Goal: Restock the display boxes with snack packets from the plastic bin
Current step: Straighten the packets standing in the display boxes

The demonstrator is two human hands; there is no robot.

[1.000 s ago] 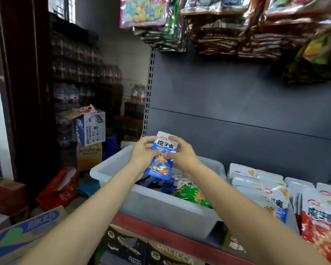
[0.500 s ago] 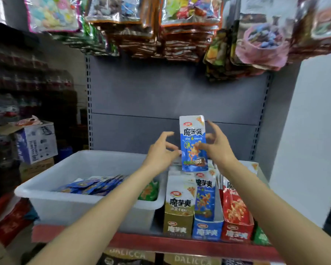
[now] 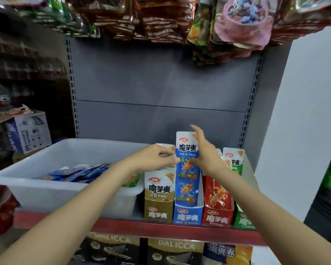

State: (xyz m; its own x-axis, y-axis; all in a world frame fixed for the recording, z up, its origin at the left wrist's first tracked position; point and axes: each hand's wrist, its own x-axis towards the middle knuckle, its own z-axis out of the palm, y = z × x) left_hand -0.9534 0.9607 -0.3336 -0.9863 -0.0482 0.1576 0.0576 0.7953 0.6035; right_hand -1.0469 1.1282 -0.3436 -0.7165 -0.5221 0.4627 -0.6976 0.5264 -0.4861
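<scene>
My right hand (image 3: 203, 153) pinches the right edge of a tall blue snack packet (image 3: 187, 150), with its forefinger pointing up. The packet stands upright, its lower end in the blue display box (image 3: 187, 216), behind another blue packet. My left hand (image 3: 155, 157) is blurred; its fingers lie on the tops of the packets in the gold display box (image 3: 159, 211) and reach the blue packet's left edge. The white plastic bin (image 3: 46, 188) sits on the shelf to the left, with several blue packets (image 3: 78, 172) inside.
A red display box (image 3: 217, 217) and a green display box (image 3: 243, 221) stand right of the blue one. The shelf has a red front edge (image 3: 161, 231). Bags of snacks (image 3: 161, 20) hang overhead. Cartons (image 3: 27, 131) are stacked at the left.
The view swung right from the bin to the display boxes. Both hands carried the blue packet from above the bin down to the blue box. My left hand moved onto the gold box's packets.
</scene>
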